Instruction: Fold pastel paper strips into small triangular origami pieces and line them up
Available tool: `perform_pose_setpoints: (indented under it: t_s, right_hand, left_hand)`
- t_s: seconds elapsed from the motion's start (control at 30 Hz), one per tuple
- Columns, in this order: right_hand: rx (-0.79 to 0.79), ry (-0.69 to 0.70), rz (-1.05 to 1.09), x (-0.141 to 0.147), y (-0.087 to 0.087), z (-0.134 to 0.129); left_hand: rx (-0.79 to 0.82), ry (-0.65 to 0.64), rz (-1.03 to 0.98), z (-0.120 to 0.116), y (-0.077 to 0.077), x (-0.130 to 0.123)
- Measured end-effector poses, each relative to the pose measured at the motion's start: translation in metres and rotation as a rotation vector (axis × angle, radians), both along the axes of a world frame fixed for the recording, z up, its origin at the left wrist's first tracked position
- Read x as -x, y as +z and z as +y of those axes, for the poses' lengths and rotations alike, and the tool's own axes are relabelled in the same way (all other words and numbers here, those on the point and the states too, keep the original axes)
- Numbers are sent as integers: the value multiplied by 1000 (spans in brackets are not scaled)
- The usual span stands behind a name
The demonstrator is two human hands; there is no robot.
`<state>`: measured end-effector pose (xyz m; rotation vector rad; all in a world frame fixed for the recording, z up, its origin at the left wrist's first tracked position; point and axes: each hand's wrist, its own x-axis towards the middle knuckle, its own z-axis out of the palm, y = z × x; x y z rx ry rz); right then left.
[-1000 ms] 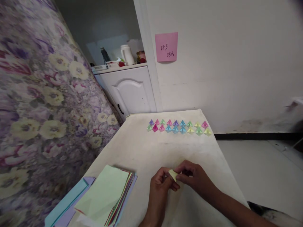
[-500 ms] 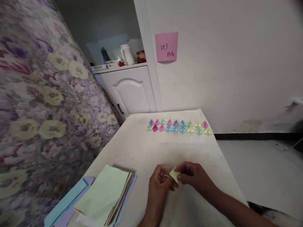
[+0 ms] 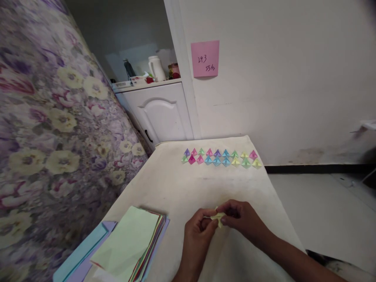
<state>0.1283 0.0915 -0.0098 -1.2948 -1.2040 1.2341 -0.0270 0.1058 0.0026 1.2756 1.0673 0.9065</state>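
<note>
A small piece of folded yellow paper [image 3: 217,216] is pinched between my two hands, just above the near part of the table. My left hand [image 3: 199,227] grips its left side with thumb and fingers. On the other side, my right hand [image 3: 241,214] pinches it between thumb and fingertips. The fingers cover part of the paper, so its full shape is hidden. Farther back lie two rows of small folded paper pieces [image 3: 226,161] in pink, purple, blue, green and yellow.
A stack of coloured paper [image 3: 127,239], pale green on top, lies at the table's near left, beside blue paper [image 3: 80,252]. The cream-covered table [image 3: 164,176] meets a wall with a pink note [image 3: 205,58]. A flowered curtain [image 3: 58,156] hangs at left, near a white cabinet [image 3: 160,117].
My left thumb and fingers have shifted onto the yellow paper, which has changed from a flat-looking diamond to a more creased, partly opened shape. My right hand has barely moved.
</note>
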Motion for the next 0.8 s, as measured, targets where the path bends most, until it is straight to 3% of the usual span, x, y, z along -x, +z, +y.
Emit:
perform_pose_setpoints:
  t_s: [0.5,0.7,0.8]
  right_hand:
    - [-133,-42,-223,4,0,-3]
    - [-215,-55,-301,4,-2,-4]
    - [-180,-68,-282,3,-4,-3]
  left_hand:
    - [67,82,-73,3,-8,-3]
    - [78,56,-79,2,-11,-3]
    - [91,41,-72,1,-10,-3]
